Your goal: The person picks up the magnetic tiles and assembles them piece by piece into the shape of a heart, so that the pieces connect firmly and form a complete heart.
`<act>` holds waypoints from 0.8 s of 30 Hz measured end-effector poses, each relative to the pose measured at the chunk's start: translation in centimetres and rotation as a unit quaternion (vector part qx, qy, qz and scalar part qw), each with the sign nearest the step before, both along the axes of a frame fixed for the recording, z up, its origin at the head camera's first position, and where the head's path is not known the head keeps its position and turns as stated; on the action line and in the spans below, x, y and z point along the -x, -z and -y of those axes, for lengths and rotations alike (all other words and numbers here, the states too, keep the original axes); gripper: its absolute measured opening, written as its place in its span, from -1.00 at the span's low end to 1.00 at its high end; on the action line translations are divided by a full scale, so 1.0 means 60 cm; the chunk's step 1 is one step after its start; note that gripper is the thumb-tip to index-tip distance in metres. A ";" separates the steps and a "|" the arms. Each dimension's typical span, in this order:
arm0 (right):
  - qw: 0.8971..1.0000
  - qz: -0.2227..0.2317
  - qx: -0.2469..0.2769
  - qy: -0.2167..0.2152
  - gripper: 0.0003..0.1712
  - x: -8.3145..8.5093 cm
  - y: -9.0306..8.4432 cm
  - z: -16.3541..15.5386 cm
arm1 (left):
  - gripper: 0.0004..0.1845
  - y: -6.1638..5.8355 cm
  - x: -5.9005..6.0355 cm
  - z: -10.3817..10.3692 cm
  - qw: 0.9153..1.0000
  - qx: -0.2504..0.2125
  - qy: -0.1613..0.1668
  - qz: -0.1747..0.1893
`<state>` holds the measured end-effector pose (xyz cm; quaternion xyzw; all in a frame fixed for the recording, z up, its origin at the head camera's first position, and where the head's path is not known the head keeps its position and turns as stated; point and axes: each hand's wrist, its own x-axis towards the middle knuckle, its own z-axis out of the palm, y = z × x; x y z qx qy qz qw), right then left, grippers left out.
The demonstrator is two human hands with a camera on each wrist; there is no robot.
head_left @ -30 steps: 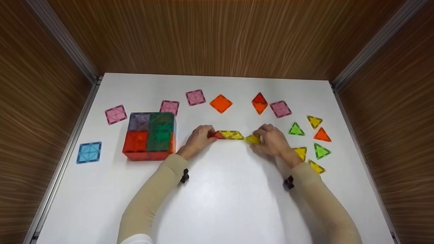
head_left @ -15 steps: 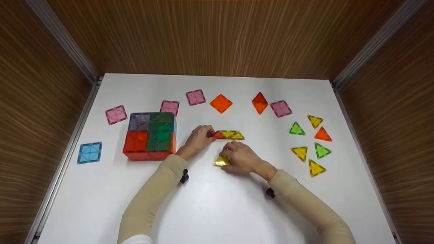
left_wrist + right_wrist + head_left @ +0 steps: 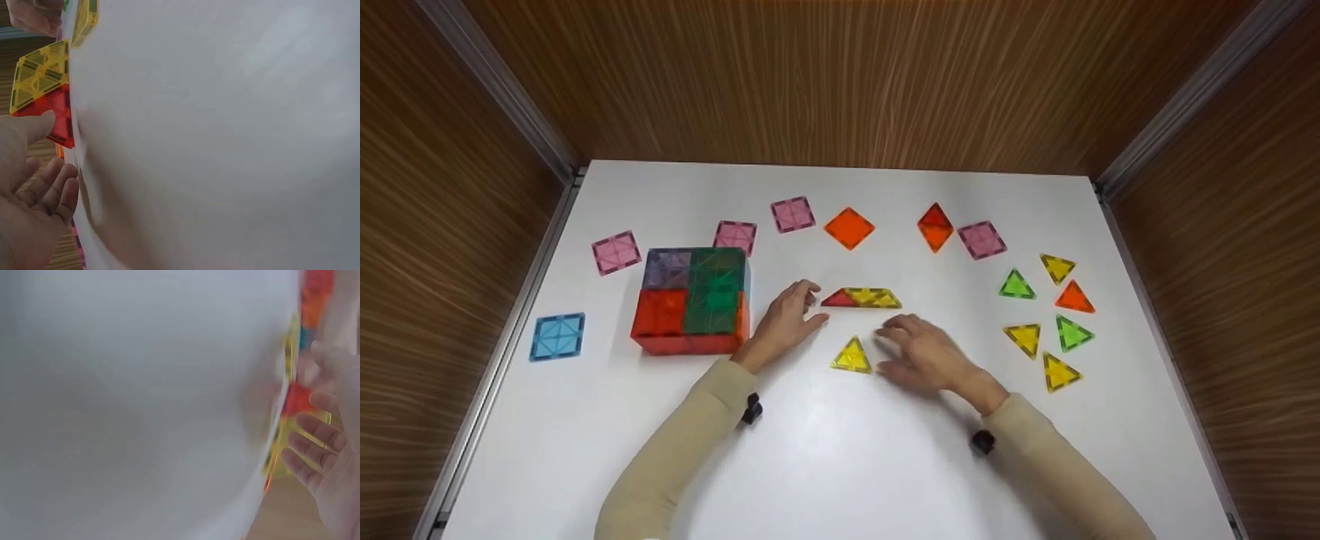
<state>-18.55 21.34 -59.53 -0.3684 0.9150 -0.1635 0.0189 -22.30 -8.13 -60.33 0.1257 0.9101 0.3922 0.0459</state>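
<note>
A flat strip of one red and two yellow triangle tiles lies mid-table; the left wrist view shows its red end. My left hand rests open just left of that end, fingers straight and holding nothing. A single yellow triangle tile lies flat in front of the strip. Just right of it, my right hand lies open on the table without gripping it. The right wrist view is blurred and shows only spread fingers by yellow and red tiles.
A box of red, green and purple tiles stands left of my left hand. Pink, blue and orange squares lie around the back and left. Several loose triangles lie at the right. Wooden walls enclose the table.
My right hand carried the yellow triangle from the strip's right end down to the front, laid it flat and let go. My left hand released the strip's red end and drew back.
</note>
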 end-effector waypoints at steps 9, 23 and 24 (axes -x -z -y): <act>0.988 -0.031 0.043 0.143 -0.41 -0.020 0.001 -0.171 | -0.52 0.000 -0.063 0.005 0.997 0.041 0.058 0.014; 0.951 0.052 -0.028 0.302 -0.41 -0.032 -0.012 -0.315 | -0.43 0.006 -0.083 -0.031 0.961 0.162 0.216 -0.060; 0.951 0.055 -0.029 0.302 -0.41 -0.032 -0.010 -0.318 | -0.45 0.006 -0.083 -0.031 0.961 0.163 0.216 -0.060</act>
